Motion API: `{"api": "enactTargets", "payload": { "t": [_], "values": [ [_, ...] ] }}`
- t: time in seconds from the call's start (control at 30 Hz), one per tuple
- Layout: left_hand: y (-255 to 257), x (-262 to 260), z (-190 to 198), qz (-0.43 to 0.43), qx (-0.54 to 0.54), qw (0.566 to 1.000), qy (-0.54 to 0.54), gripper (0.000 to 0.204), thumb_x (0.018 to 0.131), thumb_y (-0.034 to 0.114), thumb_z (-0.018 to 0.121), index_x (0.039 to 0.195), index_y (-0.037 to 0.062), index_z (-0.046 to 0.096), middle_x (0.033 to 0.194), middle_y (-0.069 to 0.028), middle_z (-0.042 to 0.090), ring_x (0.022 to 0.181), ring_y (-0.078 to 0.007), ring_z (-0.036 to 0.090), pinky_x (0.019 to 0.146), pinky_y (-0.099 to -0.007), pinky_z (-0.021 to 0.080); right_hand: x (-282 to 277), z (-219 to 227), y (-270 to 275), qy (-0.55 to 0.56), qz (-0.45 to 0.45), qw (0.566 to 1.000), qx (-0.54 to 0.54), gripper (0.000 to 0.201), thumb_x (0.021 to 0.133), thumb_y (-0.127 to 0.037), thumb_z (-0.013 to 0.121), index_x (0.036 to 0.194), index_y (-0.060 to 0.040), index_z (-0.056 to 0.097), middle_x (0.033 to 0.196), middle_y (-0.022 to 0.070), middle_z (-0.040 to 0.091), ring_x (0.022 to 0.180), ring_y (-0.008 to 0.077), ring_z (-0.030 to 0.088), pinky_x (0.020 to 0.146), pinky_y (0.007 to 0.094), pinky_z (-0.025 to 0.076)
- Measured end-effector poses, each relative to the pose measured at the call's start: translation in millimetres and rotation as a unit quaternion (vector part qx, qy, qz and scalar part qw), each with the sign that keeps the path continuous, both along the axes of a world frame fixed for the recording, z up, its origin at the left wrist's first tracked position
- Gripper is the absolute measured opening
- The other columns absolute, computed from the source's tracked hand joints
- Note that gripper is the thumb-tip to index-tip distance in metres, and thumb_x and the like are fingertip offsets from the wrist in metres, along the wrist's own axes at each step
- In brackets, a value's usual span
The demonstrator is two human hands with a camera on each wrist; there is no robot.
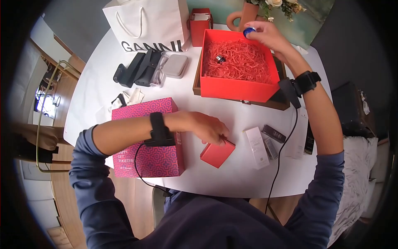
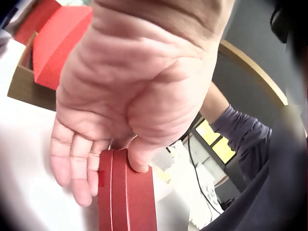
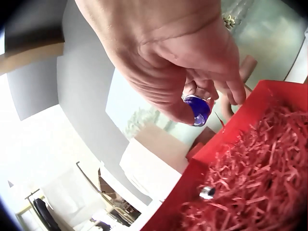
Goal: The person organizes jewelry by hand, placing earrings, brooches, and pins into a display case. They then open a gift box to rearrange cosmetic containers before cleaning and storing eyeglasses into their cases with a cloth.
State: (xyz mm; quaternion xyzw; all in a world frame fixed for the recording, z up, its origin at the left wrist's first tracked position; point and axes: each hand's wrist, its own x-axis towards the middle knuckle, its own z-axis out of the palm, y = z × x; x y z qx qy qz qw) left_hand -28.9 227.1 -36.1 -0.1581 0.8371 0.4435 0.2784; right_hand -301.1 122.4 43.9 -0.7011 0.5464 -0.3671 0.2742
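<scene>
My left hand [image 1: 207, 128] pinches one edge of a small red box [image 1: 217, 155] over the near part of the table. In the left wrist view the thumb lies on this box [image 2: 139, 202], with some fingers extended beside it. My right hand [image 1: 271, 39] holds a small, shiny, round blue object [image 1: 248, 32] between thumb and fingers. In the right wrist view the blue object [image 3: 199, 110] looks glassy, and is partly covered by the fingers. That hand is above the far right corner of a large red box [image 1: 240, 89], filled with red shredded paper [image 1: 244, 62].
A small dark and silver item [image 1: 220, 59] lies on the shreds. A pink patterned box [image 1: 145, 162] sits under my left forearm. Small cartons [image 1: 256, 147] lie at right. Eyewear cases [image 1: 147, 68], a white paper bag [image 1: 149, 25] and a vase [image 1: 248, 14] stand farther back.
</scene>
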Motion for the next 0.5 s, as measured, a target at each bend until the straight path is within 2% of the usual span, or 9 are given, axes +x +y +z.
{"api": "enactTargets", "payload": {
  "t": [0.07, 0.13, 0.17, 0.23, 0.27, 0.33, 0.37, 0.43, 0.5],
  "values": [
    [3, -2, -19, -0.002, 0.017, 1.000, 0.022, 0.038, 0.103, 0.032, 0.058, 0.127, 0.0038, 0.064, 0.110, -0.0151, 0.067, 0.106, -0.0324, 0.063, 0.093, -0.0432, 0.048, 0, 17, 12, -0.012, -0.018, 0.999, -0.038, 0.036, 0.093, -0.025, 0.069, 0.121, -0.0025, 0.070, 0.103, 0.0022, 0.072, 0.089, 0.0077, 0.062, 0.081, 0.0290, 0.048],
    [11, 7, 3, -0.047, -0.153, 0.983, 0.095, 0.034, 0.101, 0.030, 0.061, 0.121, 0.0036, 0.067, 0.104, -0.0144, 0.069, 0.100, -0.0312, 0.065, 0.090, -0.0414, 0.050, -4, 34, 23, -0.019, -0.036, 0.999, -0.035, 0.038, 0.093, -0.030, 0.068, 0.120, -0.0034, 0.070, 0.102, 0.0020, 0.072, 0.091, 0.0075, 0.062, 0.083, 0.0302, 0.048],
    [15, 10, 23, -0.070, -0.235, 0.961, 0.130, 0.032, 0.099, 0.029, 0.062, 0.118, 0.0035, 0.069, 0.101, -0.0141, 0.070, 0.098, -0.0307, 0.066, 0.089, -0.0405, 0.051, -14, 37, 20, -0.018, -0.051, 0.999, 0.002, 0.042, 0.094, -0.032, 0.065, 0.123, -0.0027, 0.069, 0.100, 0.0022, 0.072, 0.086, 0.0071, 0.065, 0.074, 0.0265, 0.049],
    [-4, 2, 93, -0.007, -0.171, 0.973, 0.158, 0.021, 0.094, 0.019, 0.066, 0.106, 0.0029, 0.074, 0.091, -0.0132, 0.073, 0.087, -0.0276, 0.070, 0.082, -0.0370, 0.054, -15, 42, 36, -0.050, -0.065, 0.995, 0.054, 0.042, 0.094, -0.029, 0.065, 0.127, -0.0025, 0.066, 0.101, 0.0026, 0.073, 0.080, 0.0076, 0.068, 0.066, 0.0239, 0.050],
    [-26, 6, 95, 0.029, -0.236, 0.911, 0.337, 0.013, 0.091, 0.011, 0.068, 0.096, 0.0022, 0.076, 0.083, -0.0113, 0.073, 0.077, -0.0252, 0.071, 0.074, -0.0338, 0.056, -14, 41, 46, -0.068, -0.075, 0.992, 0.080, 0.043, 0.094, -0.028, 0.065, 0.128, -0.0024, 0.065, 0.101, 0.0028, 0.073, 0.077, 0.0079, 0.069, 0.063, 0.0227, 0.050],
    [-66, -8, 121, 0.102, -0.338, 0.892, 0.283, 0.013, 0.087, 0.004, 0.066, 0.096, 0.0010, 0.075, 0.089, -0.0128, 0.075, 0.082, -0.0262, 0.073, 0.076, -0.0356, 0.056, -13, 25, 56, -0.037, -0.073, 0.994, 0.071, 0.043, 0.095, -0.026, 0.065, 0.131, -0.0018, 0.063, 0.101, 0.0038, 0.073, 0.072, 0.0086, 0.070, 0.060, 0.0214, 0.053],
    [-89, -14, 110, 0.092, -0.383, 0.879, 0.268, 0.015, 0.085, 0.003, 0.067, 0.097, 0.0014, 0.075, 0.092, -0.0134, 0.074, 0.085, -0.0281, 0.072, 0.078, -0.0371, 0.057, -12, 15, 59, -0.019, -0.070, 0.995, 0.070, 0.044, 0.095, -0.025, 0.065, 0.132, -0.0015, 0.062, 0.101, 0.0043, 0.073, 0.070, 0.0090, 0.070, 0.059, 0.0207, 0.054],
    [-130, -25, 83, 0.064, -0.448, 0.860, 0.235, 0.022, 0.080, 0.000, 0.069, 0.100, 0.0028, 0.075, 0.098, -0.0142, 0.074, 0.093, -0.0316, 0.071, 0.081, -0.0399, 0.057, -10, 7, 58, -0.111, -0.056, 0.985, 0.121, 0.042, 0.097, -0.023, 0.063, 0.134, -0.0021, 0.061, 0.105, 0.0061, 0.072, 0.074, 0.0095, 0.072, 0.065, 0.0212, 0.058],
    [-147, -36, 61, 0.045, -0.467, 0.865, 0.177, 0.029, 0.079, 0.004, 0.069, 0.107, 0.0100, 0.075, 0.104, -0.0112, 0.073, 0.099, -0.0305, 0.071, 0.083, -0.0408, 0.057, -11, 8, 58, -0.193, -0.026, 0.969, 0.151, 0.042, 0.099, -0.023, 0.062, 0.135, -0.0016, 0.059, 0.108, 0.0083, 0.071, 0.078, 0.0102, 0.073, 0.070, 0.0217, 0.060]
  ]
}}
